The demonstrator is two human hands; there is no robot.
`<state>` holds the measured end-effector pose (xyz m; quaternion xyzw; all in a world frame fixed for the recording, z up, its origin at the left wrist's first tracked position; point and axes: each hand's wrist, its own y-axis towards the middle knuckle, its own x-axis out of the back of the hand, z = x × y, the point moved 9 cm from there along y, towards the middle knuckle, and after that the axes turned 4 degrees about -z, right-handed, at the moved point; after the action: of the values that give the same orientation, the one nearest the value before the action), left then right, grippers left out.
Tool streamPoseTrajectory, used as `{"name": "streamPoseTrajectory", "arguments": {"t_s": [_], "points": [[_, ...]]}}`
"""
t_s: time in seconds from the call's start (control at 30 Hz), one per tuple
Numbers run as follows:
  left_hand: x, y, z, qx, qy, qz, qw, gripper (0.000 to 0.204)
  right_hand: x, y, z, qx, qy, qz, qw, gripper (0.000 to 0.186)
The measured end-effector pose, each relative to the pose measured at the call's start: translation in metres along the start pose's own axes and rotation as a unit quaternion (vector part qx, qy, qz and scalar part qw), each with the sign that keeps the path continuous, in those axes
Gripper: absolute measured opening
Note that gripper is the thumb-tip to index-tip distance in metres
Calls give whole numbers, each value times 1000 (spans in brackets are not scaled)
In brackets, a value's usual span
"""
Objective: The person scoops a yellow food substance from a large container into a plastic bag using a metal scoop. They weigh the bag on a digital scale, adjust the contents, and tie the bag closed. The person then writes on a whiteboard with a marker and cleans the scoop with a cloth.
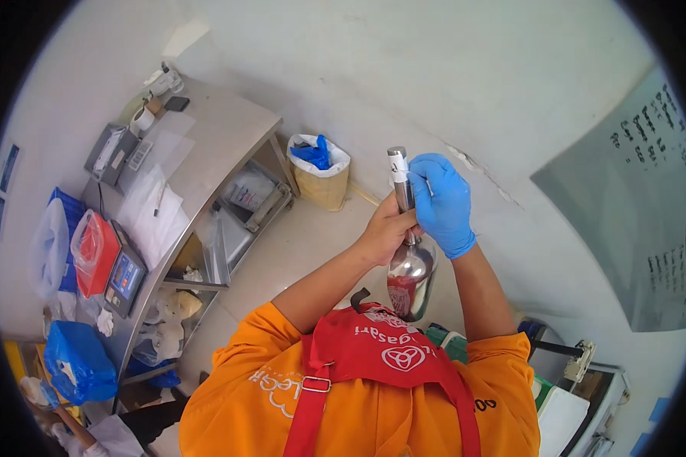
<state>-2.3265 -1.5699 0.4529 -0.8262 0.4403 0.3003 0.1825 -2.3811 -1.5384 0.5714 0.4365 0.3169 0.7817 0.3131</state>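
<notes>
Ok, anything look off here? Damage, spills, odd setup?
Two things. The hands don't match: the right hand is gloved in blue, the left hand bare at the shiny metal utensil. Also, the wall has a slanting crack or chip beyond them. No spill visible.

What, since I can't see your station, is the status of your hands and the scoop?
Bare left hand around the handle of the metal scoop. Blue-gloved right hand at the handle's white label. Nothing visibly blocking either hand.
</notes>
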Motion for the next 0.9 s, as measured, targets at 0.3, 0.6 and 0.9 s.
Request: {"name": "streamPoseTrajectory", "arguments": {"t_s": [0.3,0.6,0.9], "points": [[5,-3,-23,-34,16,38,999,25,-9,17,14,-31,6,-22,999,6],[3,-8,-28,-48,8,68,997,22,-12,22,5,-99,65,-45,992,4],[11,-29,-4,-23,-44,94,994,16,-28,36,12,-156,315,150,924,11]]}}
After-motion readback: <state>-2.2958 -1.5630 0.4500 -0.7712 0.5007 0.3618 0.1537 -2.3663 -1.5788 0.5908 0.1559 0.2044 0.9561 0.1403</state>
